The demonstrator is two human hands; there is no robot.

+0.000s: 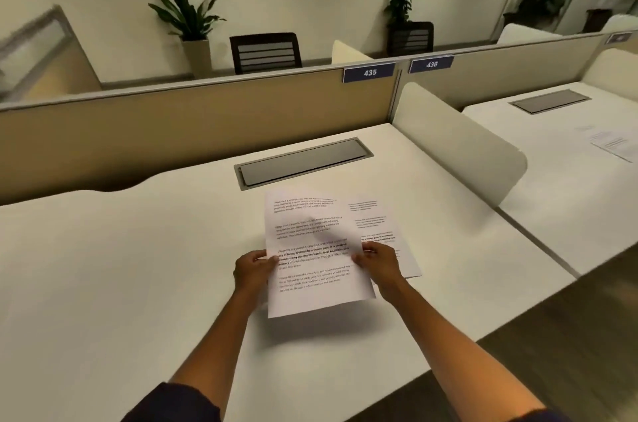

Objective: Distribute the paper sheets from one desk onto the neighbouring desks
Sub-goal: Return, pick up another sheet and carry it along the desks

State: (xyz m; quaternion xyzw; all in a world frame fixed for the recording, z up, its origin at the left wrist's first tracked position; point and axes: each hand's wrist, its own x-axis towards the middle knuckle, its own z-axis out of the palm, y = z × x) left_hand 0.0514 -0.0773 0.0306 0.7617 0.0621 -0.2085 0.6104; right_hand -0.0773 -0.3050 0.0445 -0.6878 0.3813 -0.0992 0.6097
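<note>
A printed paper sheet (310,245) is held a little above the white desk (121,266) marked 435. My left hand (253,268) pinches its left edge and my right hand (378,264) pinches its right edge. Under it, to the right, another printed sheet (383,224) lies flat on the same desk, partly covered by the held one. On the neighbouring desk (552,179) at the right, marked 436, a further paper sheet (614,143) lies near the frame's edge.
A rounded cream divider (459,141) stands between the two desks. A grey cable hatch (303,160) is set into the desk's back, and another hatch (550,101) on the right desk. A tan partition (190,121) runs behind; chairs and potted plants stand beyond it.
</note>
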